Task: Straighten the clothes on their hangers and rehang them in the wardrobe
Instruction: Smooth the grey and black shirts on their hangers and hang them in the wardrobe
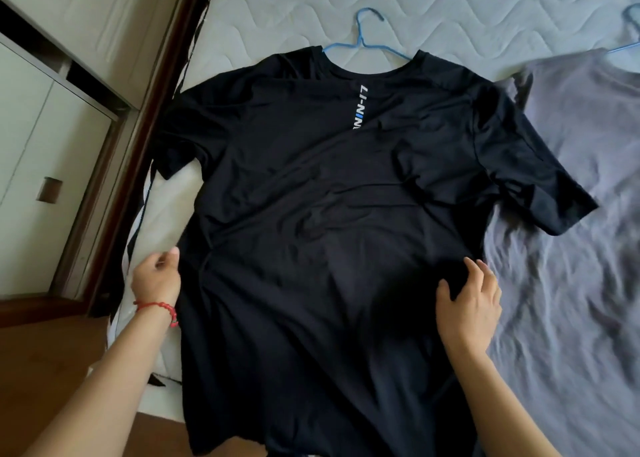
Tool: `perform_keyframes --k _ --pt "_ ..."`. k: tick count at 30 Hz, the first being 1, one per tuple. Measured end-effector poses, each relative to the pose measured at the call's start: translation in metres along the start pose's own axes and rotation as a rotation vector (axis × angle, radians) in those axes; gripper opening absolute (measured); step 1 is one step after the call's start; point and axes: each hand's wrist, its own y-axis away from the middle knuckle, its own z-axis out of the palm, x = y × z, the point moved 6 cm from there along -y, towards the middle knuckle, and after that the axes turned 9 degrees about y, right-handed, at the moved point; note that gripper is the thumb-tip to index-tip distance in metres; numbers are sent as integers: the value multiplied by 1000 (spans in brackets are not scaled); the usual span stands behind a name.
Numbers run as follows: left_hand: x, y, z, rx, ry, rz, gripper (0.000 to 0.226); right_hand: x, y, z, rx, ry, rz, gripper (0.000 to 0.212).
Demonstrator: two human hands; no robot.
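While the wardrobe (52,117) with its pale doors stands at far left beyond a dark wooden bed frame (138,138), the work lies on the quilted white mattress (277,10). Left hand (157,278), red cord bracelet (157,309) at the wrist: fingers curled at the left side seam of the black T-shirt (311,186); whether they actually pinch the cloth cannot be told from this angle. Black T-shirt: spread flat on the mattress, collar far, hem near and hanging off the near edge, white and blue lettering running down from the collar, some creases across the chest. Blue hanger (363,39): shoulders inside the collar, hook lying on the mattress beyond it. Right hand (469,304): released, fingers spread and loosely bent, resting on the shirt's right side near the seam. Grey shirt (571,179): lies rumpled just right of the black one, its edge under the black sleeve, with a second blue hanger (628,46) at its collar.
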Motion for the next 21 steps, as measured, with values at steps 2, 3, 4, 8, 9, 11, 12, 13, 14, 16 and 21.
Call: perform_keyframes --k 2,3,4,8,9,11,12,13,14,16,21 --pt "-8 7 5 -77 29 -93 39 4 3 -3 20 -45 120 56" --pt "-10 11 7 -120 28 -108 39 6 5 -4 23 -60 174 57" --pt "-11 16 11 -167 16 -111 39 8 7 -4 20 -70 211 56" --pt "-17 26 11 -214 -45 -58 35 18 7 -1 -45 -96 266 34" --pt "-17 25 5 -179 -65 -25 36 22 6 -2 -74 -112 290 28" --pt "-14 18 -12 -71 -89 35 39 27 3 -6 -102 -141 299 21" --pt "-13 13 -20 -22 -93 47 40 29 2 -8 -104 -151 277 20" --pt "-13 9 -26 12 -95 42 43 29 2 -10 -104 -162 254 19" --pt "-13 5 -29 25 -99 20 46 30 3 -12 -102 -182 240 19" --pt "-15 5 -28 0 -102 -39 56 34 8 -15 -97 -247 252 22" --pt "-33 39 -21 -161 -23 -251 54 45 35 -15 -113 -390 342 33"
